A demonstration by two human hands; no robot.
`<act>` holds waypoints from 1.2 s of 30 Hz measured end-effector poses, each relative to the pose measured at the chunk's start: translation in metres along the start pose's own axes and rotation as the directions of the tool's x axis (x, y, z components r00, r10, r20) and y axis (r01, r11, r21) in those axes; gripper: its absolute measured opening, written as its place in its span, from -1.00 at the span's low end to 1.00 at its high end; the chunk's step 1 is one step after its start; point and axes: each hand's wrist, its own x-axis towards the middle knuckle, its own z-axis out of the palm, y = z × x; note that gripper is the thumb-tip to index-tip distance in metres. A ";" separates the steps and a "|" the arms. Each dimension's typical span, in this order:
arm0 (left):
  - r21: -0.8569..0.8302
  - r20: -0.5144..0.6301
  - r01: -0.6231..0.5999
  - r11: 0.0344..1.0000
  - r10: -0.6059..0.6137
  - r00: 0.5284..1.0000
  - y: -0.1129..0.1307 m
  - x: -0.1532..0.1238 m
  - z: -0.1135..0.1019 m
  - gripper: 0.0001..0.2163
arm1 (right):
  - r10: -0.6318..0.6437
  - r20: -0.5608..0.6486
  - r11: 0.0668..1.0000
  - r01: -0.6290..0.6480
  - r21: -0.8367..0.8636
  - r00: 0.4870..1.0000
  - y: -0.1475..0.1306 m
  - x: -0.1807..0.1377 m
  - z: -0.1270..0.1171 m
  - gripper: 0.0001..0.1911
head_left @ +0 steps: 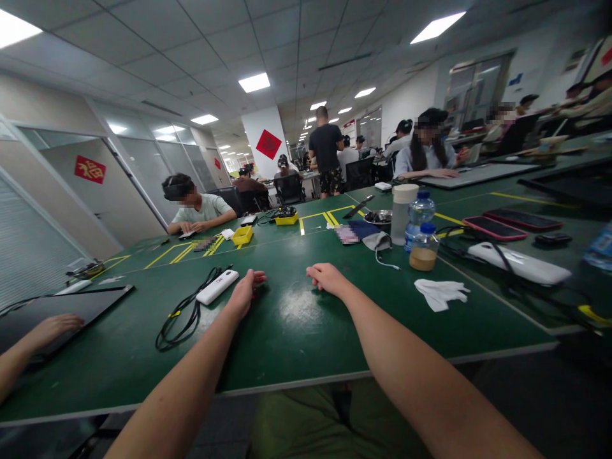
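Both our hands hold nothing visible at the green tabletop (296, 360): left hand (243, 293) fingers slightly apart, right hand (329, 278) fingers curled together. Just beside the left, at nine o'clock, lies the white power bank (217, 287), black cable (191, 300) probably looped for tidiness.

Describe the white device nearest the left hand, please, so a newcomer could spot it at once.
On the green table, look just left of the left hand. There the white device lies beside a looped black cable, set apart by its solid, oblong body and dark markings.
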 end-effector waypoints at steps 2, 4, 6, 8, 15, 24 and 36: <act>-0.122 0.044 -0.011 0.992 0.016 0.999 0.013 0.008 0.038 -0.36 | 0.000 0.000 1.000 0.000 0.013 1.000 0.001 0.001 0.001 -0.67; -0.268 0.090 -0.003 0.963 0.028 0.996 0.025 0.012 0.076 -0.38 | 0.019 -0.023 1.000 -0.019 0.011 1.000 0.004 0.002 0.001 -0.70; -0.398 0.153 -0.007 0.918 0.074 0.986 0.035 0.013 0.107 -0.41 | 0.080 -0.085 0.997 -0.081 -0.003 0.993 0.007 0.004 0.000 -0.77; -0.438 0.160 -0.033 0.898 0.114 0.980 0.040 0.012 0.125 -0.48 | 0.148 -0.159 0.987 -0.156 -0.040 0.976 0.010 0.005 -0.003 -0.85; -0.007 0.077 -0.213 0.977 0.213 0.974 0.026 0.010 0.103 -0.66 | 0.061 -0.212 0.908 -0.142 -0.393 0.975 0.009 0.005 -0.010 -0.82; 0.346 0.318 -0.449 0.824 0.347 0.882 0.040 -0.010 0.115 -0.56 | 0.094 -0.006 0.995 -0.094 -0.026 0.996 0.009 0.002 -0.001 -0.79; 0.527 0.281 -0.431 0.733 0.328 0.902 0.040 -0.008 0.115 -0.70 | -0.019 -0.162 0.947 -0.034 -0.319 0.987 -0.001 0.000 -0.009 -0.83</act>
